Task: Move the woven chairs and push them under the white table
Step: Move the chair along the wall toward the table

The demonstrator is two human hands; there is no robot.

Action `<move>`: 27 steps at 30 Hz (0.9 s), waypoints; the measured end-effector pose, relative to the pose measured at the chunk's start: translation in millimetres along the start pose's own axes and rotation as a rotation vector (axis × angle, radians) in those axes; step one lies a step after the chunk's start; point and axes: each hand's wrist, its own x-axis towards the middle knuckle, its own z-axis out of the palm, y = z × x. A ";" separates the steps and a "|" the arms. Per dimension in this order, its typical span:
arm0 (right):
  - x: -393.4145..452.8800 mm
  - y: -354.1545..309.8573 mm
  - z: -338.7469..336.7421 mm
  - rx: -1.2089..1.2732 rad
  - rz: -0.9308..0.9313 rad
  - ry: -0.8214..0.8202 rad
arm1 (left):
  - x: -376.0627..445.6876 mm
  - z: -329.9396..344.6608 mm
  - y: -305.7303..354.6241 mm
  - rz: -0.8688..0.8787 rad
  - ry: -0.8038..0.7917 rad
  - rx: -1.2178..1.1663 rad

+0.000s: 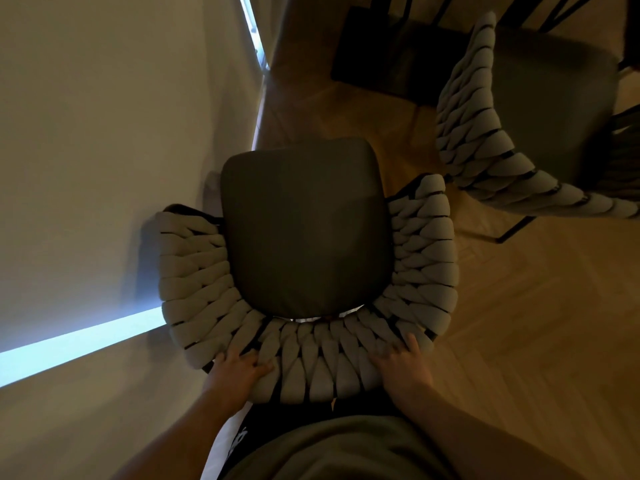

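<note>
A woven chair (311, 362) with a grey braided back and a dark seat cushion (301, 230) stands right below me, seen from above. My left hand (239, 368) grips the left part of its curved backrest. My right hand (401, 365) grips the right part, fingers laid over the braids. The white table (104, 133) fills the left of the view, and the chair's left arm overlaps its edge. A second woven chair (485, 147) stands at the upper right, turned away from the table.
Wooden herringbone floor (519, 323) spreads to the right. Dark chairs with thin black legs (391, 53) stand at the top. A bright blue-white strip of light (79, 341) lies across the table surface. My dark trousers and shirt fill the bottom.
</note>
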 end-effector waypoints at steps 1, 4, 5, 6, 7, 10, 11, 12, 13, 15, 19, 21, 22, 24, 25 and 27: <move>-2.1 0.5 2.7 -0.004 -0.001 -0.007 | -0.6 2.5 2.6 0.001 -0.007 0.000; -2.5 0.8 8.0 -0.003 0.008 -0.006 | -0.2 3.0 5.7 0.002 -0.003 -0.006; -1.8 -0.3 9.4 -0.003 0.012 -0.001 | -0.1 2.3 4.7 0.003 0.004 -0.003; -1.2 -2.0 10.3 -0.002 0.016 0.000 | -0.6 1.4 2.7 0.004 0.008 0.009; -0.9 -3.8 10.6 0.000 0.015 -0.001 | -1.5 -0.1 0.4 0.005 0.002 0.027; -3.8 -7.5 7.4 0.026 0.004 0.011 | -4.0 -5.0 -5.3 0.005 -0.009 0.045; -5.2 -6.9 6.0 0.039 0.003 0.022 | -3.8 -6.3 -6.3 0.007 -0.003 0.035; -7.3 -5.8 4.8 0.047 0.000 0.036 | -4.1 -8.6 -6.6 0.009 -0.004 0.023; -9.0 -4.5 5.1 0.051 -0.009 0.048 | -5.0 -10.6 -6.2 0.011 -0.016 0.019; -11.5 -2.2 5.7 0.043 -0.033 0.060 | -6.4 -8.1 -4.0 0.005 -0.023 0.016; -11.4 2.0 2.9 0.039 -0.074 0.031 | -5.4 -0.4 -0.4 -0.034 -0.035 0.028; -11.8 6.7 3.7 0.039 -0.107 0.012 | -4.9 4.3 1.6 -0.050 -0.014 0.023; -12.3 8.3 3.7 0.060 -0.126 0.008 | -7.4 6.6 2.9 -0.059 0.014 0.008; -13.0 12.2 3.8 0.187 -0.157 0.057 | -12.3 11.6 1.6 -0.095 0.198 -0.080; -14.1 15.1 3.7 0.325 -0.154 0.135 | -16.0 14.7 1.2 -0.130 0.272 -0.123; -14.7 22.3 5.2 0.671 -0.064 0.389 | -23.6 24.7 1.0 -0.200 0.443 -0.188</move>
